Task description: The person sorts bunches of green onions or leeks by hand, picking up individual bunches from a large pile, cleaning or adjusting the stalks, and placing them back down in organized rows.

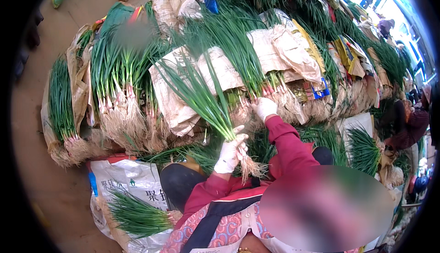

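My left hand (230, 154), in a white glove, is wrapped round a small bunch of scallions (208, 108). Their long green leaves fan up and to the left, while pale tangled roots (251, 168) hang out below the fist. Farther forward, my right hand (265, 109), also gloved in white, is closed at the reddish base of other scallions (240, 60) in the large heap; its fingertips are partly hidden among the stems and roots. Pale woven sacking (224, 72) lies across the heap between the bunches.
More scallions (121, 69) stand root-down at the left of the heap. A trimmed bunch (140, 214) lies beside my left knee on a white printed sack (123, 175). Loose leaves cover the ground ahead of me. At the far right another person (412, 124) sits near more bunches (362, 152).
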{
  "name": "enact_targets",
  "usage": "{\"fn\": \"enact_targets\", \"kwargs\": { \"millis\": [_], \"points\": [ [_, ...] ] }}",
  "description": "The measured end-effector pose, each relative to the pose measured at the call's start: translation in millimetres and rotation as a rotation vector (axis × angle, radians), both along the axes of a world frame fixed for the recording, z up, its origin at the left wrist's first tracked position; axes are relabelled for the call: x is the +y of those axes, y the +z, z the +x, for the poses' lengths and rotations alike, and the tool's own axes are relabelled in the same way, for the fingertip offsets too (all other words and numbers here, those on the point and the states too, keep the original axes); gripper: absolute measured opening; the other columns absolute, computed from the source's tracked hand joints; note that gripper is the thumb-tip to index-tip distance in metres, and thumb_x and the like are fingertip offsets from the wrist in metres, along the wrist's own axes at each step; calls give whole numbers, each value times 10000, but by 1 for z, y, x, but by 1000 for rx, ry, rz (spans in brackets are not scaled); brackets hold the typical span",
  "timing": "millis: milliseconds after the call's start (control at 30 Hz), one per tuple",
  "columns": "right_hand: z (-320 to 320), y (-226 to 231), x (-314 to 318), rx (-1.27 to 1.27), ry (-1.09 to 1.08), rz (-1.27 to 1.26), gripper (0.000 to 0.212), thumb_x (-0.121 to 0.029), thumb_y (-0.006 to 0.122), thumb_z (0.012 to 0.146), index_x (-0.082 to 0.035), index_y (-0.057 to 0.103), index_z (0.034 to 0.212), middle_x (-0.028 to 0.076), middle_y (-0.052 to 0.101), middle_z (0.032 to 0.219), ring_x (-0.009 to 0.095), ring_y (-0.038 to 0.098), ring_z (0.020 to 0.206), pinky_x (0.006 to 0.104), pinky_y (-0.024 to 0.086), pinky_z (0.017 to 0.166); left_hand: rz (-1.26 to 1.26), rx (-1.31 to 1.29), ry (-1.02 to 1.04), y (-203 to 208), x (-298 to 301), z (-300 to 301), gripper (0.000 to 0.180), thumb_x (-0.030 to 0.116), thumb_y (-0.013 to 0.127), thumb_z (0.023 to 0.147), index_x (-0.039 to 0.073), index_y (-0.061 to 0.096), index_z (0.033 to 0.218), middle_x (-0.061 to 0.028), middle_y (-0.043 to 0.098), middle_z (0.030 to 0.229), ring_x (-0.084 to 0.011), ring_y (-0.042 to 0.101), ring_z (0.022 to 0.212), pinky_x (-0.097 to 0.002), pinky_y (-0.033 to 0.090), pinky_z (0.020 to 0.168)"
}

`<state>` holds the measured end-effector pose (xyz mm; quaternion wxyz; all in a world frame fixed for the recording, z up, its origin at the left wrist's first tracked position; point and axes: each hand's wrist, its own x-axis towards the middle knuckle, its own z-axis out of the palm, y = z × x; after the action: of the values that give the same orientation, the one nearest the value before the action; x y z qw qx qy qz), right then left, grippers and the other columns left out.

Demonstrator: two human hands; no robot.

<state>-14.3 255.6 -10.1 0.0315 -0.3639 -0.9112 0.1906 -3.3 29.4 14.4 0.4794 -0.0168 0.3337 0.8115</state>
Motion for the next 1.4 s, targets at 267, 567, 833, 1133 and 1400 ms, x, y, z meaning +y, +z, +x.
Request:
{"fn": "enact_targets", "kwargs": {
  "millis": [267, 567, 833, 1133, 1400],
  "points": [
    [80, 22, -24, 471, 114, -678, 162, -183, 614, 836, -22, 625, 831, 33, 627, 763, 101, 571, 686, 248, 470, 614, -207, 145, -119, 19, 12, 3, 370, 99, 579, 836, 72, 497, 1195, 6, 517, 638, -66, 449, 459, -182, 328, 384],
    [153, 14, -72, 561, -138, -1076, 189, -209, 573, 848, -39, 610, 774, 32, 606, 639, 137, 586, 564, 272, 468, 506, -195, 207, -22, -18, 34, 7, 416, 98, 572, 829, 91, 462, 1230, 2, 522, 819, -53, 420, 518, -168, 328, 402],
    [224, 38, -74, 578, -307, -1047, 343, -323, 600, 803, -77, 588, 564, 37, 566, 510, 142, 537, 397, 276, 411, 349, -213, 441, -165, -31, 56, 28, 381, 121, 543, 842, 109, 482, 1218, -37, 556, 974, -90, 484, 711, -202, 413, 596],
    [277, 65, -79, 713, -241, -1088, 197, -253, 595, 823, -62, 623, 783, 37, 583, 570, 102, 502, 402, 238, 395, 360, -286, 559, -272, -16, 88, 68, 389, 144, 553, 835, 115, 489, 1218, -41, 556, 989, -94, 489, 717, -203, 414, 591],
    [286, 60, -76, 711, -236, -1079, 214, -237, 610, 811, -24, 621, 791, 55, 595, 589, 110, 524, 419, 238, 406, 374, -295, 591, -322, -18, 101, 75, 397, 164, 563, 829, 120, 494, 1217, -44, 556, 1003, -97, 493, 722, -204, 415, 586]
  ]
}}
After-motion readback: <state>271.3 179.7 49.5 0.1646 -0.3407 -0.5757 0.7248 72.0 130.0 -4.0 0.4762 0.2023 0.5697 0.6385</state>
